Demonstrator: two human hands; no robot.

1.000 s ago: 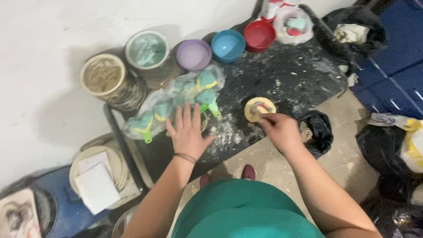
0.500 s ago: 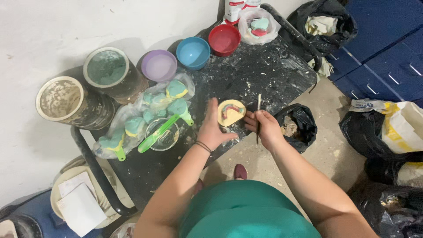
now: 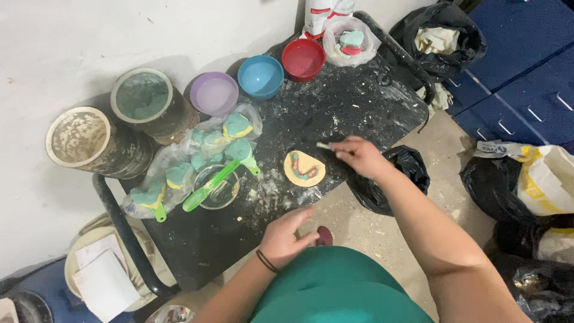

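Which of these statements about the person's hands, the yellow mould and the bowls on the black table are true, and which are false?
1. The right hand holds a small tool. True.
2. The yellow mould is held in the left hand. False: it lies on the black table.
3. The red bowl stands beside the blue bowl. True.
4. The green spatula lies in the purple bowl. False: it rests across a clear glass dish.
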